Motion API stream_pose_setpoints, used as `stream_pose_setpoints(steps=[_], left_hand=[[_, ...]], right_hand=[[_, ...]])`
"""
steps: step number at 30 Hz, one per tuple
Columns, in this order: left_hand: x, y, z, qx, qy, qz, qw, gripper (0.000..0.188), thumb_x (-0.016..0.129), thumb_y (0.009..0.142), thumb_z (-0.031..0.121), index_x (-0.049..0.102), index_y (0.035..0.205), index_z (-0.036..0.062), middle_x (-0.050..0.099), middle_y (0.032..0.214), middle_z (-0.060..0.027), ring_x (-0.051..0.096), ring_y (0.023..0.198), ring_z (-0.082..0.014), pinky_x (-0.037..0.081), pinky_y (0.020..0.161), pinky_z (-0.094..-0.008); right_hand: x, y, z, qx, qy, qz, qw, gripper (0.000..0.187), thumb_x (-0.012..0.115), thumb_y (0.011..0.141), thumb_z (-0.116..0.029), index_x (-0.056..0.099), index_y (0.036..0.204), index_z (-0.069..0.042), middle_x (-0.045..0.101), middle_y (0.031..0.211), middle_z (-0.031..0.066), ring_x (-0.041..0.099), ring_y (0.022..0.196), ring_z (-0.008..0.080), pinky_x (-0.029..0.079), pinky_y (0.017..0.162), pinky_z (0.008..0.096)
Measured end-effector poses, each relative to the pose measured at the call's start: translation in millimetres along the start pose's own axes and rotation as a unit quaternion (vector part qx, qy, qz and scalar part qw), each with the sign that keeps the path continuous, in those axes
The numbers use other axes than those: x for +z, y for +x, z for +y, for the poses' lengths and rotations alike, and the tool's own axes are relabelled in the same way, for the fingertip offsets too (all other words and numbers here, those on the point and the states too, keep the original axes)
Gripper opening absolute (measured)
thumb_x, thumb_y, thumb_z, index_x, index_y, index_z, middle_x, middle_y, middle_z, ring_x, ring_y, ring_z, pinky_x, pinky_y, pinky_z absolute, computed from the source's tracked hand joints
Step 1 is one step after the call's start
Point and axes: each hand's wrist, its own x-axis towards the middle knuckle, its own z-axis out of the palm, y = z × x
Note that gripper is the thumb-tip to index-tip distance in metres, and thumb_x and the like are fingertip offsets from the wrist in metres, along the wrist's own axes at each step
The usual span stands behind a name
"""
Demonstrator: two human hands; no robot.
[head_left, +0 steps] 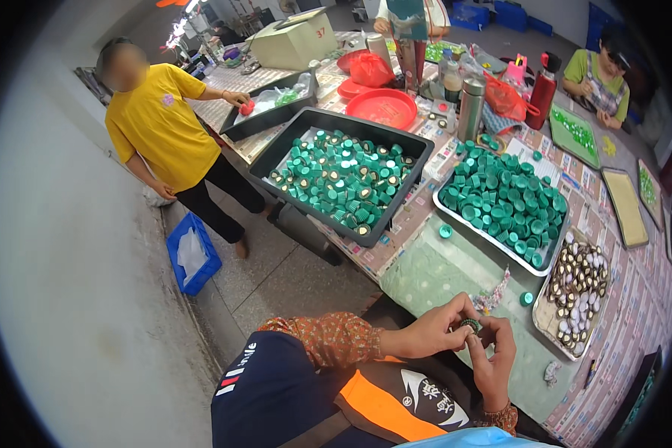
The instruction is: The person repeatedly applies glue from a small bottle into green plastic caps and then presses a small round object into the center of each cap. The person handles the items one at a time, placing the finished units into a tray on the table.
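My left hand [439, 330] and my right hand [494, 358] meet above the front edge of the table. Between their fingertips they pinch a small, dark green ridged cap [470, 325]; the fingers partly cover it, so I cannot tell what is inside. Just beyond my hands, a loose green cap [526, 299] rests on the pale green mat [433, 265], and a second one lies farther left. A white-rimmed tray heaped with green ridged caps [504, 198] stands ahead. To its right, round brown, gold and white pieces [573, 295] fill a shallow tray.
A black bin [299, 213] of green caps, several with gold or white discs, stands left of the tray. Behind it are a red tray [384, 110], a steel flask [470, 110] and a red flask [543, 91]. A person in yellow [164, 127] stands left; others sit across the table.
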Motion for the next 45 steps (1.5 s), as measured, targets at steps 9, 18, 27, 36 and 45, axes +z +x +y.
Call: stream_pose_setpoints(steps=[9,18,27,36,45], left_hand=[[-0.2,-9.1,11.5,0.04,0.001,0.023,0.999,0.024,0.055,0.099,0.005,0.042,0.12,0.0065,0.055,0.097,-0.0032,0.051,0.08,-0.006,0.047,0.072,-0.0247],[-10.4,-1.4,10.1,0.056,-0.01,0.047,0.997,0.023,0.054,0.1,0.004,0.042,0.118,0.0073,0.056,0.094,-0.0026,0.05,0.075,-0.0051,0.045,0.066,-0.024],[-14.8,4.1,19.5,-0.002,-0.008,0.002,1.0,0.022,0.053,0.103,0.006,0.04,0.121,0.0072,0.058,0.101,-0.0043,0.055,0.078,-0.0065,0.048,0.069,-0.0244],[-19.8,-9.6,8.5,0.003,-0.076,-0.007,0.997,0.022,0.054,0.101,0.003,0.042,0.119,0.0064,0.055,0.1,-0.0021,0.053,0.079,-0.0043,0.047,0.069,-0.0229],[-15.8,5.1,17.3,-0.036,-0.039,0.039,0.998,0.019,0.053,0.102,0.005,0.043,0.118,0.0082,0.056,0.086,-0.0015,0.056,0.067,-0.006,0.047,0.057,-0.0232]], right_hand=[[18.4,6.7,4.3,0.073,0.197,0.001,0.978,0.016,0.069,0.089,-0.004,0.054,0.096,-0.004,0.053,0.086,-0.0028,0.045,0.07,0.0024,0.035,0.06,0.0204],[31.5,17.5,3.1,0.065,0.174,0.021,0.982,0.016,0.068,0.091,-0.003,0.054,0.099,-0.003,0.056,0.085,-0.0021,0.046,0.069,0.0018,0.036,0.059,0.0199],[9.5,25.3,-5.8,0.083,0.052,-0.034,0.995,0.014,0.069,0.092,-0.006,0.057,0.098,-0.003,0.057,0.081,-0.0041,0.046,0.068,0.0021,0.037,0.059,0.0206],[28.8,18.3,-5.4,0.072,0.117,-0.006,0.99,0.016,0.069,0.091,-0.007,0.054,0.09,-0.004,0.047,0.068,-0.008,0.034,0.058,-0.0016,0.027,0.051,0.0199],[27.8,22.6,-2.4,0.081,0.041,0.029,0.995,0.012,0.067,0.092,-0.01,0.058,0.095,-0.003,0.041,0.069,-0.0067,0.036,0.064,0.0029,0.031,0.055,0.0241]])
